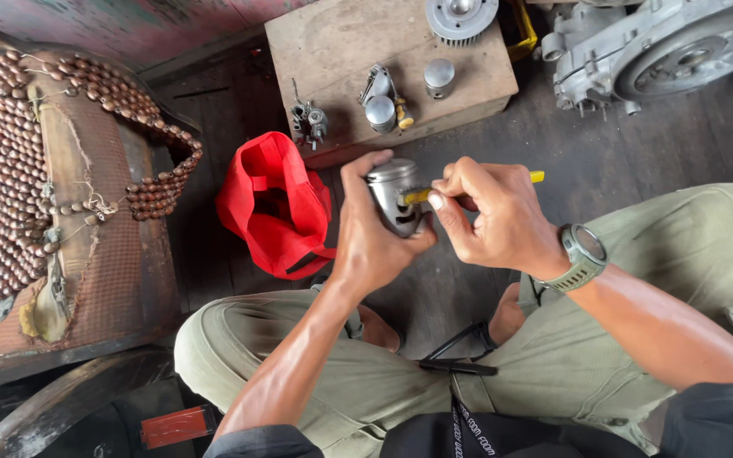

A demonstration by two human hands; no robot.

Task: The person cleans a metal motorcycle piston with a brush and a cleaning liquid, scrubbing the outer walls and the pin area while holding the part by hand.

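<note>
Now the left hand [375,242] wraps around a silvery metal piston [394,197] at the middle of the frame, tipping its side toward the right hand [494,216], which pinches a yellow-handled tool [422,195] with its tip against the piston's side, so one hand steadies while the other works. Spare parts sit within reach on the wooden block [332,51] at the top centre, a red cloth bag [277,208] lies open just left of the hands, and an engine casing [663,51] rests upper right.
</note>
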